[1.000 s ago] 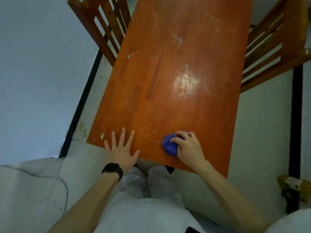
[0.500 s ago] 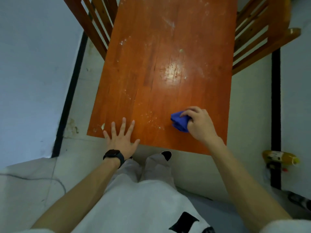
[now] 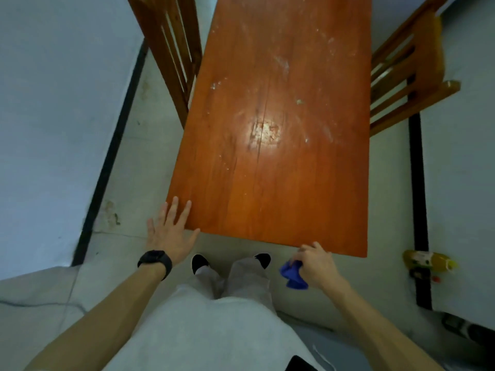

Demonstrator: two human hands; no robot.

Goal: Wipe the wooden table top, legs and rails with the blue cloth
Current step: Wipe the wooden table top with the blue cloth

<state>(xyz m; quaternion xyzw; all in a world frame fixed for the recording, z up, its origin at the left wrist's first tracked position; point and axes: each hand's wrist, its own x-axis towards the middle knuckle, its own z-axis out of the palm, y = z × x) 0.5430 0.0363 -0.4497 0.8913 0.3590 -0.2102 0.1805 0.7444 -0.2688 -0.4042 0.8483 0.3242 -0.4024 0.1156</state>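
The orange-brown wooden table top [image 3: 273, 167] runs away from me, with pale dusty smears and specks on its far half. My right hand [image 3: 317, 265] is closed around the bunched blue cloth [image 3: 292, 274], just off the table's near edge, below the right part of that edge. My left hand [image 3: 171, 231] is spread flat, fingers apart, at the near left corner of the table, fingertips on the top. A black watch sits on that wrist. The table's legs and rails are hidden under the top.
A wooden slatted chair [image 3: 171, 49] stands against the table's left side, another [image 3: 407, 73] at its right. A yellow bottle [image 3: 428, 262] lies on the floor at the right. A light wall with a black skirting [image 3: 112, 151] runs along the left. My feet are under the near edge.
My right hand has pulled the blue cloth back toward me, off the table top and past its near edge. My left hand has slid left to the corner.
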